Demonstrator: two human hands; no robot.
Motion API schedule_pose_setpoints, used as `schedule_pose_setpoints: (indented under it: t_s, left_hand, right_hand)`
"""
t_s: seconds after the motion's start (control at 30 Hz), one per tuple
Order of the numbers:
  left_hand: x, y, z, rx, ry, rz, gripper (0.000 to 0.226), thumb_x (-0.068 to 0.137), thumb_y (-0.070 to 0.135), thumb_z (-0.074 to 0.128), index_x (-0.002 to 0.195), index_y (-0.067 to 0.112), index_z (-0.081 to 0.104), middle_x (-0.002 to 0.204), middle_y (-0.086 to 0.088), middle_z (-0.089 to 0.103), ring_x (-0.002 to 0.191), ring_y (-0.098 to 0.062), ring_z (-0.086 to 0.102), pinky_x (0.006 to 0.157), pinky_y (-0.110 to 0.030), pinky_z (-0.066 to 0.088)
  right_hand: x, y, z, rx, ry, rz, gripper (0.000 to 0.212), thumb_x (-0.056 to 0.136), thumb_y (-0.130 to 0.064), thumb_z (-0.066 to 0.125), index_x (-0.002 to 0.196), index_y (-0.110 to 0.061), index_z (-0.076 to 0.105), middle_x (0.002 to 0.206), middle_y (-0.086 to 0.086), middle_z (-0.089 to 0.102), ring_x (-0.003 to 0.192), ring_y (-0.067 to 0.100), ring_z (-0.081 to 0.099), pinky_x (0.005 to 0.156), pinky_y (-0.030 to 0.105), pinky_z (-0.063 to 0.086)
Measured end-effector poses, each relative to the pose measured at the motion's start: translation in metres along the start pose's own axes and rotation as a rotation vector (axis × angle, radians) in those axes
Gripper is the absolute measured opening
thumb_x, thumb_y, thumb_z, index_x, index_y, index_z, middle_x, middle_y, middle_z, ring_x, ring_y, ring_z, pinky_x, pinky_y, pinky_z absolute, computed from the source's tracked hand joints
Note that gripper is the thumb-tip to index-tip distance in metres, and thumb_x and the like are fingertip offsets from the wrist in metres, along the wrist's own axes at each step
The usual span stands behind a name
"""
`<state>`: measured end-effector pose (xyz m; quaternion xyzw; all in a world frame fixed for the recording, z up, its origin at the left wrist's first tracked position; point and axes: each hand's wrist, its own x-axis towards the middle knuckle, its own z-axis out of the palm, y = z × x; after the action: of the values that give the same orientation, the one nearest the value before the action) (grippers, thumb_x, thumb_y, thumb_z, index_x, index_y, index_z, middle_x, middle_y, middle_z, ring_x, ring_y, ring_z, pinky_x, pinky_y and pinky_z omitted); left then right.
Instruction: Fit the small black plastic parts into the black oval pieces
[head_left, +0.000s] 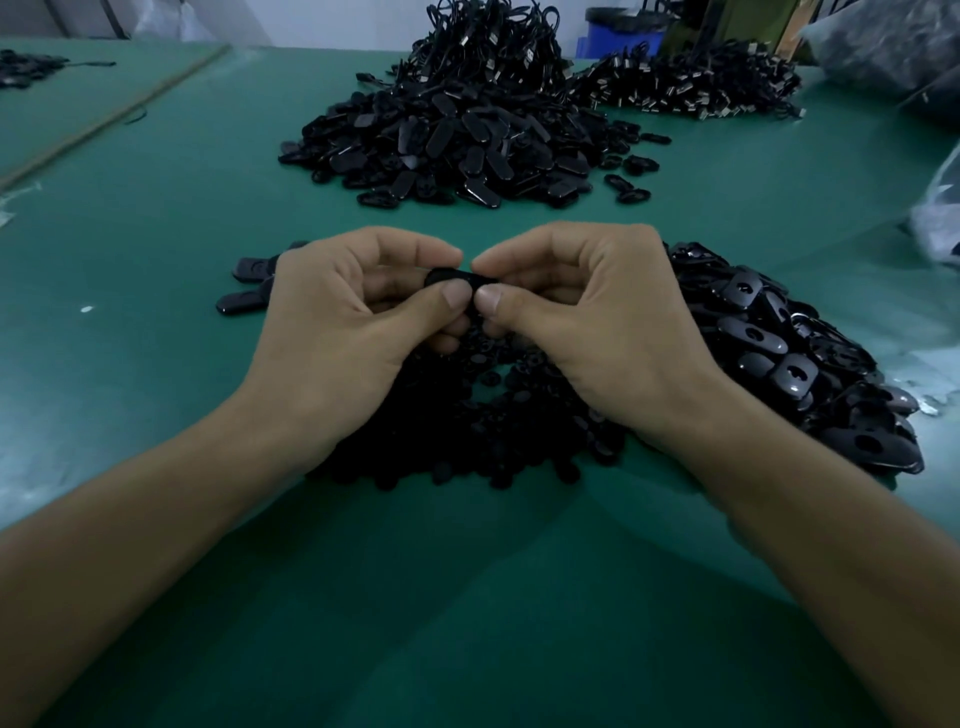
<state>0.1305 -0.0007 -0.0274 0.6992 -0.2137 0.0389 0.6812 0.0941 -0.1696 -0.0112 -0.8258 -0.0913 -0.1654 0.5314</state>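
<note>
A green table fills the view, with a blue bin and clear plastic bags at its far and right edges. Far across it, at centre, lies a broad heap of black oval pieces. Behind that heap stand piles of black corded parts with metal ends. A second heap, the near heap of oval pieces, spreads just to the right of the right wrist, and many of these show a keyhole-shaped opening. Directly under both hands lies a low pile of small black plastic parts. A few stray ovals lie beside the left hand.

The left hand and right hand meet above that pile, fingers curled, thumbs almost touching. Between them they pinch one black oval piece, each hand with its thumb below and forefinger above. Whether a small part is already seated in it cannot be told, as the fingers cover most of it.
</note>
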Motion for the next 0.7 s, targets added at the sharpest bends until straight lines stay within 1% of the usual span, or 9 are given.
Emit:
schedule_pose_setpoints:
  t_s: [0.13, 0.23, 0.37, 0.47, 0.57, 0.7]
  left_hand:
    - [-0.0002, 0.0005, 0.0000, -0.008, -0.001, -0.018, 0.017, 0.085, 0.003, 0.074, 0.092, 0.018, 0.071, 0.077, 0.001, 0.077, 0.066, -0.009, 0.073, 0.063, -0.018, 0.057]
    - [0.0007, 0.0027, -0.0011, 0.017, -0.021, -0.007, 0.017, 0.083, 0.005, 0.075, 0.092, 0.018, 0.071, 0.078, 0.002, 0.077, 0.068, -0.010, 0.073, 0.065, -0.018, 0.057]
    - [0.0010, 0.0038, -0.0011, 0.068, -0.030, -0.005, 0.018, 0.082, 0.004, 0.077, 0.090, 0.019, 0.070, 0.073, 0.005, 0.076, 0.064, -0.008, 0.072, 0.062, -0.015, 0.056]
    - [0.0008, 0.0031, -0.0010, 0.107, -0.022, 0.001, 0.018, 0.082, 0.003, 0.078, 0.088, 0.019, 0.070, 0.072, 0.005, 0.076, 0.061, -0.008, 0.072, 0.060, -0.015, 0.056]
    - [0.0010, 0.0031, -0.0023, 0.146, -0.025, 0.020, 0.018, 0.081, 0.005, 0.079, 0.085, 0.021, 0.071, 0.073, 0.004, 0.076, 0.060, -0.009, 0.072, 0.060, -0.014, 0.055]
    - [0.0013, 0.0023, -0.0053, 0.176, -0.031, 0.061, 0.019, 0.081, 0.006, 0.080, 0.083, 0.024, 0.072, 0.073, 0.003, 0.077, 0.059, -0.010, 0.072, 0.059, -0.015, 0.055]
  right_hand:
    - [-0.0002, -0.0001, 0.0002, -0.019, 0.004, 0.013, 0.015, 0.086, -0.010, 0.078, 0.094, -0.021, 0.074, 0.080, -0.004, 0.075, 0.075, 0.007, 0.073, 0.078, 0.027, 0.060]
    - [-0.0006, -0.0019, 0.0009, -0.058, 0.015, -0.001, 0.014, 0.087, -0.012, 0.076, 0.093, -0.024, 0.073, 0.081, -0.008, 0.074, 0.078, 0.002, 0.071, 0.076, 0.022, 0.058]
    - [-0.0016, -0.0043, 0.0021, -0.135, 0.000, 0.018, 0.013, 0.090, -0.015, 0.073, 0.093, -0.028, 0.070, 0.079, -0.013, 0.072, 0.077, -0.003, 0.068, 0.073, 0.014, 0.054]
    - [-0.0021, -0.0061, 0.0035, -0.177, -0.007, 0.031, 0.013, 0.091, -0.016, 0.071, 0.091, -0.029, 0.068, 0.076, -0.015, 0.070, 0.075, -0.005, 0.067, 0.070, 0.012, 0.053]
    - [-0.0022, -0.0069, 0.0037, -0.203, -0.008, 0.038, 0.011, 0.091, -0.017, 0.070, 0.092, -0.028, 0.069, 0.076, -0.015, 0.069, 0.075, -0.004, 0.066, 0.069, 0.011, 0.053]
    - [-0.0017, -0.0069, 0.0032, -0.200, -0.005, 0.023, 0.009, 0.090, -0.017, 0.071, 0.092, -0.026, 0.071, 0.076, -0.014, 0.070, 0.074, -0.002, 0.067, 0.069, 0.014, 0.054]
